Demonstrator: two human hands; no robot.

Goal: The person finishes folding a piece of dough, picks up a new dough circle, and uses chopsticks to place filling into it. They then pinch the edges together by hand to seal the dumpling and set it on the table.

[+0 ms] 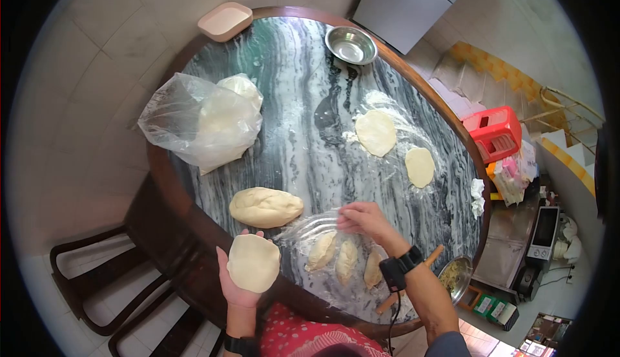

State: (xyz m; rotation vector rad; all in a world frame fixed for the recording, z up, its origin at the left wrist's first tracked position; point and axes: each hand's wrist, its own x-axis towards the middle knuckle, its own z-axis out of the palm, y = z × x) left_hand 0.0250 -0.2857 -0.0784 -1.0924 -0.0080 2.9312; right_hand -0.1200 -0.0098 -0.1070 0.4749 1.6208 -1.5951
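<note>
A flat round dough wrapper (pixel 254 263) rests on the upturned palm of my left hand (pixel 236 287), at the table's near edge. My right hand (pixel 363 220) is over a floured patch of the table, its fingers stretched to the left and nothing visible in them. Just below it lie three folded, filled dumplings (pixel 346 260), dusted with flour. Beyond my left hand sits a thick log of dough (pixel 266 207). Two more rolled dough wrappers (pixel 375 133) lie on flour at the right of the table. A wooden rolling pin (pixel 388 302) passes partly hidden beneath my right forearm.
A metal bowl of chopped filling (pixel 466 287) stands by the right near edge. A plastic bag (pixel 177 121) with pale contents lies at left. Another metal bowl (pixel 352 45) and a pink tray (pixel 225 21) are at the far edge. Dark chairs (pixel 106 273) stand lower left.
</note>
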